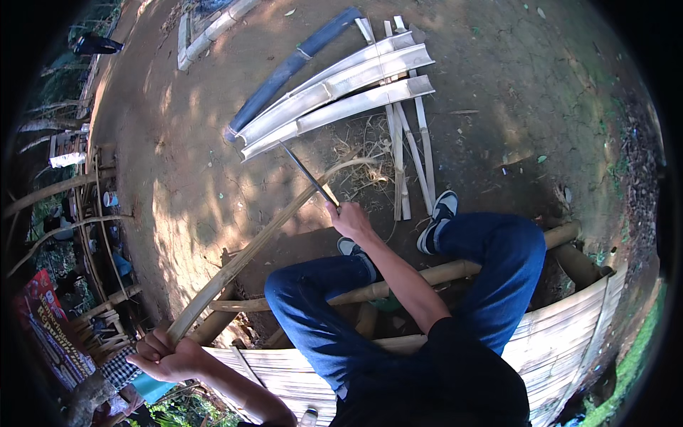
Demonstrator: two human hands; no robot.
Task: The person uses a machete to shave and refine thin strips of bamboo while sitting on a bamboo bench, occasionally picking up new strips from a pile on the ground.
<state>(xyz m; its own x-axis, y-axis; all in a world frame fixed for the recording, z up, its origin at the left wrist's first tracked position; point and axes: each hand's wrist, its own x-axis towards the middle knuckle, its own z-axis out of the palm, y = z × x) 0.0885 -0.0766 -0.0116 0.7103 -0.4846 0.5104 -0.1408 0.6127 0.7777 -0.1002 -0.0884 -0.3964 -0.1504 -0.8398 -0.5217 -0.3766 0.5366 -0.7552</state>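
Gripping one long bamboo strip (245,256), I see my left hand (165,354) curled shut around its near, lower end, fingers wrapped tight with the thumb on top. From that hand the strip runs up and to the right, its long axis slanting across the dirt toward the curled far tip. My right hand (350,219) sits beside that upper stretch, fingers closed on the handle of a long knife (307,173), whose dark blade points up and left and meets the strip's edge just above my knuckles. So the strip lies between both hands, the left at its butt, the right nearer the worked part.

Beyond the blade tip, split bamboo halves (341,96) lie side by side on the ground, hollow faces up, with a dark blue pipe (292,67) just past them. Thin slats (409,153) lie to the right of the halves. Below the strip, my knees in blue jeans (498,256) straddle round bamboo poles (441,272), and I appear seated on a woven bamboo platform (562,327).
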